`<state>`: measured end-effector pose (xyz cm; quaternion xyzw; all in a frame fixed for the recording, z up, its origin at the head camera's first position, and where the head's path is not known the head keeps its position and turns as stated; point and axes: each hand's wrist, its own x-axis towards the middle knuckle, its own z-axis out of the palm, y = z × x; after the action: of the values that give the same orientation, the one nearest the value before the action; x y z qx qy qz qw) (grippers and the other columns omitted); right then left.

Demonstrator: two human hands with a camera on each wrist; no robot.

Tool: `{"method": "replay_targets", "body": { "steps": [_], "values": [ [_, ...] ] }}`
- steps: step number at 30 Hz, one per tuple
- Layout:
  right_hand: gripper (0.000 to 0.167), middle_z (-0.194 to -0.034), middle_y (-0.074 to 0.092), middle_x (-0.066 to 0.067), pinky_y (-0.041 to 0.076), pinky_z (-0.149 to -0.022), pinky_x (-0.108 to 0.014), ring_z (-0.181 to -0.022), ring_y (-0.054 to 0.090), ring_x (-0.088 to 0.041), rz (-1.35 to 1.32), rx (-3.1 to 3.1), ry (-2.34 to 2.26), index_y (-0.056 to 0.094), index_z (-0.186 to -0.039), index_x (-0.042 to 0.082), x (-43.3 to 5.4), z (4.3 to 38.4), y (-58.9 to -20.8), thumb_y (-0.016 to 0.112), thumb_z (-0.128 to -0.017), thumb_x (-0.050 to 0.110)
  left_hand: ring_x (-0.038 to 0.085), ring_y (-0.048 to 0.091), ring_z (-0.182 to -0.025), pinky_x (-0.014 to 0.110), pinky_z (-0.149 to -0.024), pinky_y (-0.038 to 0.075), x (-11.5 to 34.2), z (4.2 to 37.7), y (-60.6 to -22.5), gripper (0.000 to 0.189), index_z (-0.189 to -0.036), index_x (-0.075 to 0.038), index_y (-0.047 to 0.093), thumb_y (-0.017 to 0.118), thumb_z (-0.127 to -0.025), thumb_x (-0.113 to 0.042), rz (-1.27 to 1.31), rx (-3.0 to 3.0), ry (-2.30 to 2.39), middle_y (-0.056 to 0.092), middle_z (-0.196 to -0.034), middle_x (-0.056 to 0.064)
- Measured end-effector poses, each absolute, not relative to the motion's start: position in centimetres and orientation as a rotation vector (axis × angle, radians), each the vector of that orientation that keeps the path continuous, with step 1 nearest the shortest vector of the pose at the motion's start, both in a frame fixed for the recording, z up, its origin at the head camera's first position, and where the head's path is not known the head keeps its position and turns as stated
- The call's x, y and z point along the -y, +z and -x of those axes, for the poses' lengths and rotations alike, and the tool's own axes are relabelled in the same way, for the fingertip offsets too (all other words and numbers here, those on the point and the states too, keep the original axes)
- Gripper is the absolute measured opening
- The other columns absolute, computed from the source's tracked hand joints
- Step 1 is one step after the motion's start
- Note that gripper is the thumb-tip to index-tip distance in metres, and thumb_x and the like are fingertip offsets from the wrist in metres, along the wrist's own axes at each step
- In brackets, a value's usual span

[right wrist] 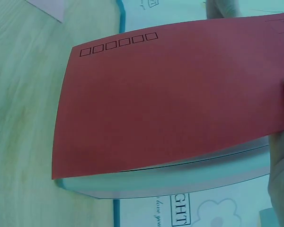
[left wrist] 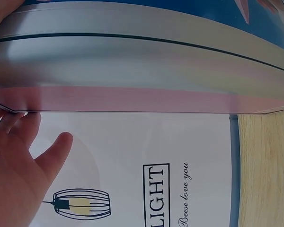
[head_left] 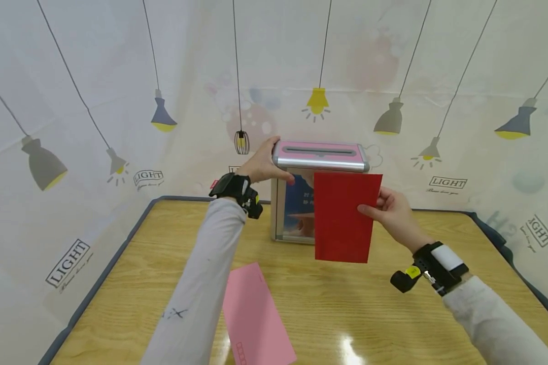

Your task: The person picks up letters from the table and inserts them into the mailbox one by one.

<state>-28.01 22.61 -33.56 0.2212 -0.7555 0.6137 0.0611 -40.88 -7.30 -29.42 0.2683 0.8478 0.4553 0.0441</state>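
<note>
A box with a pink top and silver trim stands upright on the table, a long slot in its top and a poster on its front. My left hand holds its upper left corner, thumb at the front and fingers round the side. My right hand pinches a red envelope by its right edge, in front of the box's right half, below the slot. The right wrist view shows a row of small printed squares on this envelope. A pink envelope lies on the table nearer me, partly behind my left forearm.
The wooden table has a dark blue-grey edging along its back and sides. Behind it hangs a pale cloth backdrop printed with lamps and lettering. Each wrist wears a strapped black camera.
</note>
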Motion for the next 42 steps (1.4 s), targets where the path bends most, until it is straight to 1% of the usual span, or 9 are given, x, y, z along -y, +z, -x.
{"method": "replay_targets", "body": {
  "steps": [4, 11, 15, 21, 28, 35, 42],
  "values": [
    [0.026, -0.088, 0.069, 0.009, 0.051, -0.072, -0.019, -0.081, 0.066, -0.006, -0.697, 2.235, 1.904, 0.059, -0.105, 0.013, -22.5, 28.4, -32.6, 0.06, -0.084, -0.003, 0.023, 0.034, -0.125, 0.036, -0.101, 0.032, 7.4, 40.7, -29.4, 0.109, -0.145, -0.006, 0.007, 0.081, -0.066, -0.018, -0.798, -2.597, 1.374, 0.026, -0.141, 0.011],
    [0.026, -0.089, 0.07, 0.006, 0.052, -0.072, -0.021, -0.083, 0.066, -0.008, -0.725, 2.15, 1.963, 0.06, -0.106, 0.009, -22.3, 29.4, -31.1, 0.059, -0.084, -0.004, 0.023, 0.036, -0.122, 0.037, -0.1, 0.033, 7.3, 40.9, -29.5, 0.108, -0.145, -0.006, 0.006, 0.08, -0.066, -0.016, -0.81, -2.564, 1.411, 0.029, -0.139, 0.012],
    [0.029, -0.092, 0.07, 0.002, 0.051, -0.075, -0.023, -0.089, 0.065, -0.01, -0.773, 2.046, 2.043, 0.059, -0.11, 0.006, -22.1, 30.1, -30.1, 0.057, -0.084, -0.007, 0.023, 0.035, -0.122, 0.037, -0.101, 0.033, 7.3, 40.9, -29.5, 0.109, -0.145, -0.006, 0.006, 0.08, -0.066, -0.016, -0.803, -2.56, 1.416, 0.028, -0.14, 0.011],
    [0.03, -0.094, 0.07, 0.001, 0.051, -0.074, -0.024, -0.09, 0.065, -0.011, -0.789, 1.964, 2.067, 0.059, -0.11, 0.005, -21.8, 30.5, -28.9, 0.056, -0.084, -0.009, 0.022, 0.034, -0.124, 0.036, -0.101, 0.032, 7.3, 40.8, -29.5, 0.11, -0.145, -0.006, 0.005, 0.081, -0.066, -0.018, -0.795, -2.586, 1.384, 0.026, -0.141, 0.011],
    [0.029, -0.093, 0.07, 0.0, 0.052, -0.073, -0.024, -0.089, 0.065, -0.012, -0.771, 1.896, 2.087, 0.059, -0.108, 0.004, -21.3, 31.2, -27.1, 0.056, -0.083, -0.01, 0.028, 0.022, -0.133, 0.04, -0.106, 0.027, 7.3, 37.3, -26.6, 0.104, -0.145, -0.003, 0.003, 0.075, -0.071, -0.008, -0.763, -2.557, 1.351, 0.015, -0.148, 0.017],
    [0.029, -0.096, 0.069, -0.003, 0.051, -0.074, -0.024, -0.09, 0.065, -0.013, -0.765, 1.828, 2.093, 0.058, -0.11, 0.001, -21.0, 31.9, -24.8, 0.058, -0.082, -0.008, 0.027, 0.029, -0.129, 0.038, -0.104, 0.03, 7.4, 37.6, -27.0, 0.106, -0.145, -0.005, 0.003, 0.076, -0.069, -0.013, -0.787, -2.554, 1.36, 0.02, -0.145, 0.016],
    [0.034, -0.101, 0.067, -0.009, 0.05, -0.078, -0.028, -0.094, 0.064, -0.019, -0.785, 1.697, 2.193, 0.056, -0.115, -0.002, -20.8, 32.8, -22.7, 0.059, -0.082, -0.008, 0.029, 0.038, -0.119, 0.038, -0.1, 0.034, 7.2, 37.6, -26.9, 0.103, -0.145, -0.003, 0.006, 0.075, -0.068, -0.008, -0.78, -2.531, 1.406, 0.031, -0.137, 0.019]
  ]
}}
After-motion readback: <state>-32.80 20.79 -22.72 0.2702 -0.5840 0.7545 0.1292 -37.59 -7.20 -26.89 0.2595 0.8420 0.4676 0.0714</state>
